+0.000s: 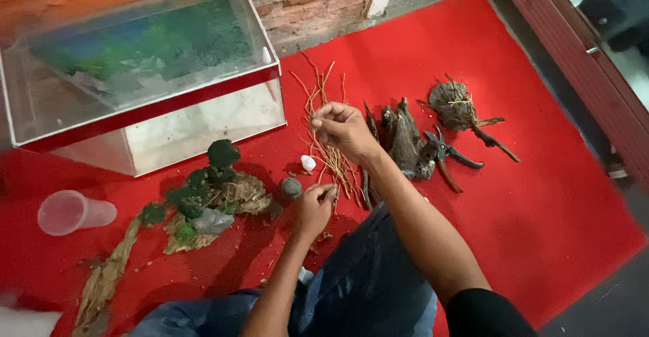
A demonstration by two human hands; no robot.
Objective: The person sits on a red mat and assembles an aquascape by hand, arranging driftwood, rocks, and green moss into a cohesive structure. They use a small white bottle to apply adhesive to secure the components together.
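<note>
Two hands: both yours, pinching thin twigs (331, 154) on the red mat (541, 195).
Glass tank (142, 73): ten o'clock.
Mossy driftwood (203, 202): just beside your left hand.
Left hand (312, 210): fingertips closed on the twigs' lower ends.
Right hand (345, 131): closed on the upper stems.
Pruning shears (446, 154): three o'clock, on dark driftwood (405, 141).

Red mat (541, 195) on grey floor (608, 303), brick wall (304, 2) behind, dark red frame (574, 46) at right

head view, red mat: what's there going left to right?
Plastic cup → mossy driftwood piece → small grey stone → bundle of thin twigs → dark driftwood chunk → pruning shears
</note>
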